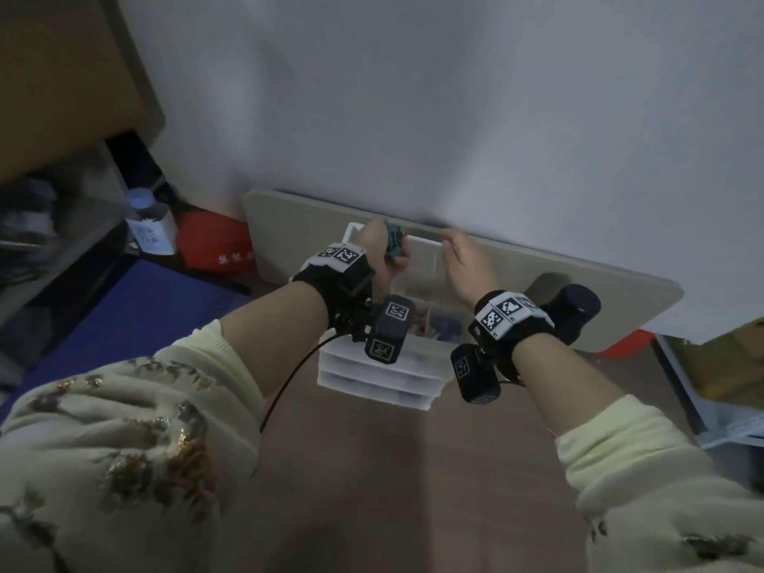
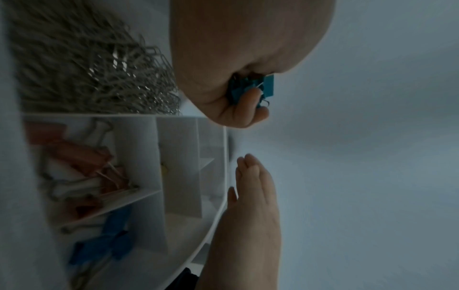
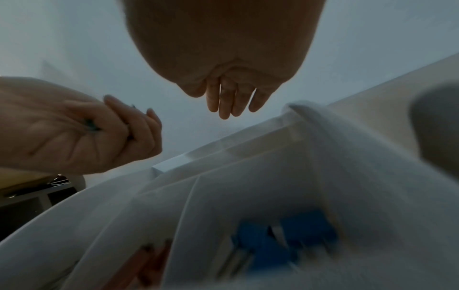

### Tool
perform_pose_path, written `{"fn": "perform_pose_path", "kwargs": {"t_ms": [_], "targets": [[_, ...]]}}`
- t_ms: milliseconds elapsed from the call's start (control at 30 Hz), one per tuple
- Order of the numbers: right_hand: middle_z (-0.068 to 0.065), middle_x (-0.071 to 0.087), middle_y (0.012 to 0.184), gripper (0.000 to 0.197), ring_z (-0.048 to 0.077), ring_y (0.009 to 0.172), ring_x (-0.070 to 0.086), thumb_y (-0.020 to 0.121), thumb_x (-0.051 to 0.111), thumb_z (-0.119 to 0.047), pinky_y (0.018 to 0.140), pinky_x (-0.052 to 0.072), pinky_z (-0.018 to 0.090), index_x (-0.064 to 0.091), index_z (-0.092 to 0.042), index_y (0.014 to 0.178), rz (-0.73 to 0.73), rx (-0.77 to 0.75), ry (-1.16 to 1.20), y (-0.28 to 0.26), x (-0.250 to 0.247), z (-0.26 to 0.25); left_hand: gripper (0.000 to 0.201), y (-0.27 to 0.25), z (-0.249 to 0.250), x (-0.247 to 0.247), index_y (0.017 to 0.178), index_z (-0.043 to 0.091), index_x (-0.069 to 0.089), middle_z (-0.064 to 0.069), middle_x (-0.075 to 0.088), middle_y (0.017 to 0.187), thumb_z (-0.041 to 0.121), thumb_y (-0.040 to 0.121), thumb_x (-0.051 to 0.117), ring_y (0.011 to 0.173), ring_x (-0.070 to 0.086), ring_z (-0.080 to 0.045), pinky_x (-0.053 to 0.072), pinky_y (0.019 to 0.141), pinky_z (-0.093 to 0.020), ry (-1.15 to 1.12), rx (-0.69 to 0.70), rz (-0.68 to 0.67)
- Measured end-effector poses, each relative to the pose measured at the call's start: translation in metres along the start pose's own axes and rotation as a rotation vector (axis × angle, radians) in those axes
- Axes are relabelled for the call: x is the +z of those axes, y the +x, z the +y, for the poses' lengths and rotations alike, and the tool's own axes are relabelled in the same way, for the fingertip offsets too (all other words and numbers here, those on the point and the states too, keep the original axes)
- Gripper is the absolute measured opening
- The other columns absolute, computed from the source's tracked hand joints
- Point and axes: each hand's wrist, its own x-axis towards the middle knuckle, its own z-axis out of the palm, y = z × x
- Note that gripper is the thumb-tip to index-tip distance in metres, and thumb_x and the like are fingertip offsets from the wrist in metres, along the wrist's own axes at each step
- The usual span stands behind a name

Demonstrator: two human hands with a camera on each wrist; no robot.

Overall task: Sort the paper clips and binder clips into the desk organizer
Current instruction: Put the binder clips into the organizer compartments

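A white desk organizer [image 1: 374, 376] with front drawers stands on the wooden desk. My left hand [image 1: 386, 248] hovers over its back left part, fist closed round several teal binder clips [image 2: 250, 88]. My right hand [image 1: 459, 258] hangs over the back right part, fingers straight and empty; its fingers [image 3: 228, 102] point down. Compartments hold a heap of silver paper clips [image 2: 99, 74], orange binder clips [image 2: 82, 157] and blue binder clips [image 2: 104, 241]. In the right wrist view the blue binder clips [image 3: 280, 243] lie blurred below the palm.
A black cylinder [image 1: 572, 310] stands on the desk right of the organizer. The white wall [image 1: 454, 117] rises directly behind the desk. A bottle [image 1: 149, 225] and a red box [image 1: 219, 246] sit on the floor to the left.
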Motion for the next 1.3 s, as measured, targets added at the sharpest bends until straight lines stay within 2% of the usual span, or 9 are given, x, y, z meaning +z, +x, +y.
{"fn": "perform_pose_path", "kwargs": {"t_ms": [133, 233, 367, 500, 667, 767, 867, 1033, 1300], "targets": [[0.006, 0.050, 0.137, 0.038, 0.020, 0.124, 0.045, 0.102, 0.029, -0.028, 0.100, 0.030, 0.024, 0.048, -0.013, 0.132, -0.023, 0.045, 0.066, 0.017, 0.008, -0.003, 0.037, 0.018, -0.001, 0.018, 0.076, 0.008, 0.049, -0.003, 0.045, 0.062, 0.027, 0.100, 0.028, 0.045, 0.042, -0.013, 0.030, 0.035, -0.010, -0.002, 0.041, 0.063], [0.004, 0.050, 0.133, 0.039, 0.014, 0.118, 0.045, 0.103, 0.027, -0.030, 0.100, 0.029, 0.022, 0.049, -0.014, 0.130, -0.030, 0.119, 0.199, 0.021, 0.021, 0.005, 0.039, 0.034, -0.005, 0.023, 0.097, 0.004, 0.054, -0.008, 0.050, 0.072, 0.037, 0.100, 0.032, 0.057, 0.047, -0.019, 0.040, 0.040, -0.017, 0.075, 0.068, 0.111], [0.002, 0.055, 0.126, 0.031, 0.012, 0.112, 0.050, 0.102, 0.033, -0.023, 0.097, 0.037, 0.024, 0.048, -0.020, 0.128, -0.002, -0.028, -0.053, 0.025, 0.042, 0.024, 0.055, 0.050, -0.013, 0.023, 0.117, 0.001, 0.054, -0.015, 0.063, 0.100, 0.049, 0.098, 0.035, 0.088, 0.062, -0.026, 0.055, 0.082, -0.038, 0.111, 0.142, 0.159], [-0.004, 0.053, 0.129, 0.034, 0.012, 0.119, 0.047, 0.100, 0.037, -0.021, 0.102, 0.037, 0.033, 0.040, -0.031, 0.132, 0.042, -0.073, -0.188, 0.027, 0.054, 0.033, 0.048, 0.055, -0.019, 0.023, 0.104, 0.003, 0.052, -0.017, 0.060, 0.107, 0.048, 0.098, 0.037, 0.108, 0.061, -0.030, 0.048, 0.099, -0.043, 0.043, 0.162, 0.106], [-0.007, 0.051, 0.134, 0.038, 0.009, 0.122, 0.043, 0.101, 0.034, -0.019, 0.107, 0.029, 0.029, 0.035, -0.035, 0.136, 0.077, -0.038, -0.113, 0.020, 0.050, 0.030, 0.056, 0.057, -0.026, 0.020, 0.100, 0.002, 0.058, -0.019, 0.063, 0.112, 0.053, 0.096, 0.035, 0.107, 0.060, -0.030, 0.045, 0.101, -0.043, 0.138, 0.211, 0.086], [-0.008, 0.048, 0.136, 0.042, 0.009, 0.124, 0.040, 0.098, 0.036, -0.015, 0.104, 0.022, 0.023, 0.034, -0.030, 0.138, 0.052, -0.048, -0.148, 0.015, 0.049, 0.027, 0.054, 0.057, -0.028, 0.019, 0.091, 0.004, 0.060, -0.016, 0.065, 0.102, 0.050, 0.099, 0.032, 0.101, 0.061, -0.027, 0.046, 0.099, -0.038, 0.135, 0.234, 0.044], [-0.007, 0.037, 0.147, 0.042, 0.009, 0.134, 0.033, 0.099, 0.034, -0.020, 0.113, 0.023, 0.034, 0.033, -0.024, 0.140, 0.024, -0.026, -0.212, 0.015, 0.049, 0.023, 0.051, 0.055, -0.028, 0.018, 0.094, 0.010, 0.063, -0.013, 0.065, 0.102, 0.049, 0.099, 0.031, 0.103, 0.060, -0.026, 0.047, 0.098, -0.038, 0.099, 0.224, -0.043], [-0.006, 0.048, 0.140, 0.053, 0.009, 0.132, 0.038, 0.094, 0.012, -0.038, 0.111, 0.026, 0.037, 0.041, -0.025, 0.136, 0.068, -0.005, -0.104, 0.009, 0.044, 0.006, 0.044, 0.054, -0.029, 0.016, 0.088, 0.017, 0.062, -0.003, 0.059, 0.085, 0.042, 0.102, 0.029, 0.080, 0.055, -0.015, 0.046, 0.072, -0.028, 0.073, 0.258, -0.075], [-0.006, 0.044, 0.144, 0.059, 0.008, 0.136, 0.033, 0.090, 0.010, -0.038, 0.112, 0.024, 0.034, 0.037, -0.024, 0.140, 0.062, -0.004, -0.155, 0.007, 0.044, 0.004, 0.043, 0.057, -0.030, 0.015, 0.085, 0.013, 0.059, -0.002, 0.056, 0.083, 0.036, 0.102, 0.027, 0.082, 0.049, -0.014, 0.039, 0.083, -0.031, 0.063, 0.292, -0.094]]}}
